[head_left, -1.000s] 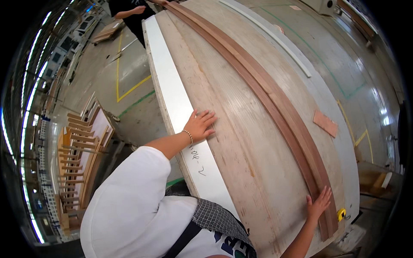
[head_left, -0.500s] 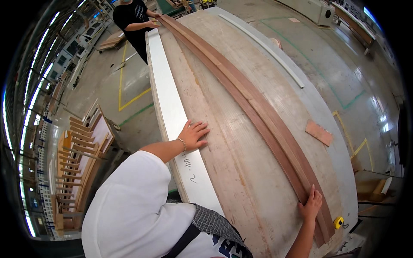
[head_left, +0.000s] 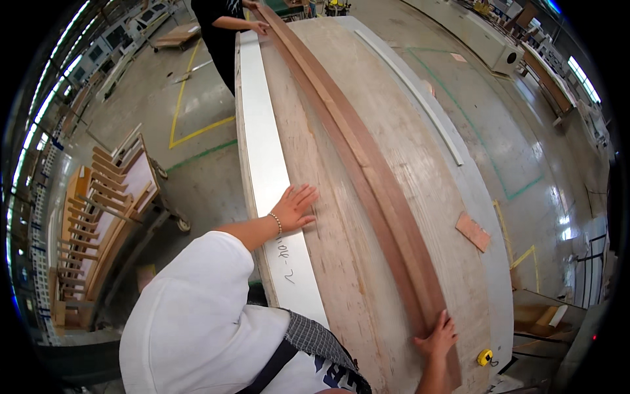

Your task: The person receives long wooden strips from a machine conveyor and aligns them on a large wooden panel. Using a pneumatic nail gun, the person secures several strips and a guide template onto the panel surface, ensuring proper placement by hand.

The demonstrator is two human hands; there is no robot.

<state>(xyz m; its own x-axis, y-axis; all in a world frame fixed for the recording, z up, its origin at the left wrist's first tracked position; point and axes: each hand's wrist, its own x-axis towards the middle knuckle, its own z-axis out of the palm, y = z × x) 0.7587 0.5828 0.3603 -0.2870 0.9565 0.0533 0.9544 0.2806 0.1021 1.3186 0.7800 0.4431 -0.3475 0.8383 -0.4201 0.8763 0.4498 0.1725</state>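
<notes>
A long reddish-brown wooden plank (head_left: 394, 187), with a narrower strip of wood (head_left: 351, 141) lying lengthwise on it, runs over a wide pale wooden worktop (head_left: 387, 125). My right hand (head_left: 437, 336) grips the plank near its close end, thumb on the left and fingers toward the right edge. Along the left side lies a long white strip (head_left: 266, 131) with handwriting on it. My left hand (head_left: 294, 207) rests flat across the strip, its spread fingers reaching past its right edge onto the worktop. At the far end, another person's hand (head_left: 260, 27) is beside the plank.
A yellow tape measure (head_left: 484, 358) and a small reddish wood offcut (head_left: 472, 231) lie right of the plank. A thin pale strip (head_left: 410, 95) is by the far right edge. At left stands a wheeled rack (head_left: 105, 230) with wooden slats.
My view has shifted, so the worktop's near right part appears lower and further left. Both my hands keep about the same places on the strip and the plank.
</notes>
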